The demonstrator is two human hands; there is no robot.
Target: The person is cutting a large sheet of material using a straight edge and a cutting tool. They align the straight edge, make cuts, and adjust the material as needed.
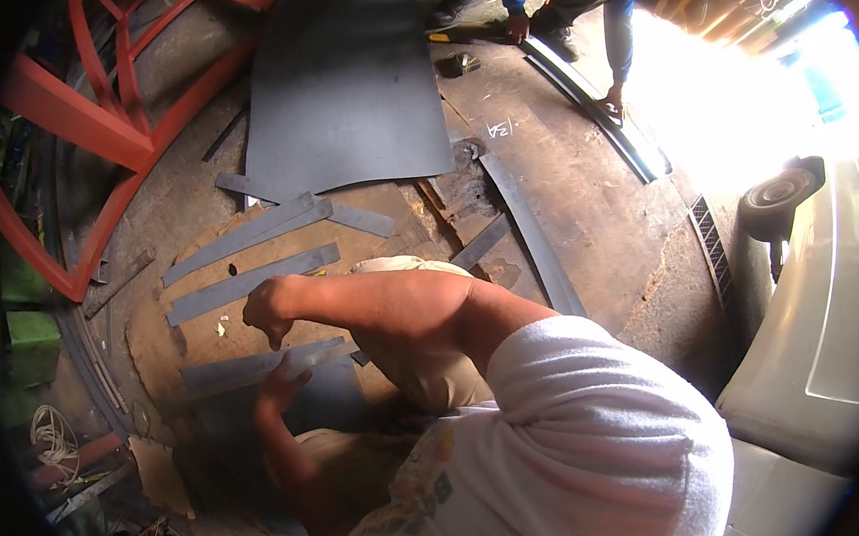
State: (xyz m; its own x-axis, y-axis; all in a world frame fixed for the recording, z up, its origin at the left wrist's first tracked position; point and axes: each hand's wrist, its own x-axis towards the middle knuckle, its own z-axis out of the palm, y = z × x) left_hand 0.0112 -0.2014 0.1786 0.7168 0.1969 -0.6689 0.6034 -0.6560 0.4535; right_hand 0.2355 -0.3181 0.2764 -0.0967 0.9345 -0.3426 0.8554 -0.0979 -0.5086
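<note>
My right hand [271,309] is closed with the fingers curled downward, just over the end of a flat grey strip [208,299]; whatever it may hold is hidden. A small yellow bit shows beside that wrist. Below it, my left hand [282,389] has its thumb and fingers apart. It is at another grey strip [218,375], with a pale, glossy piece [316,355] beside the fingers; contact is unclear. More grey strips [252,239] lie beyond my right hand on a brown board [170,349]. A dark grey sheet [326,400] lies under my left forearm.
A large grey sheet [347,93] covers the floor ahead. Red frames [82,114] stand at the left. Another person's hand [612,109] rests on a long metal channel [590,105] at the far side. A long strip [527,225] and a pale vehicle [815,315] are to the right.
</note>
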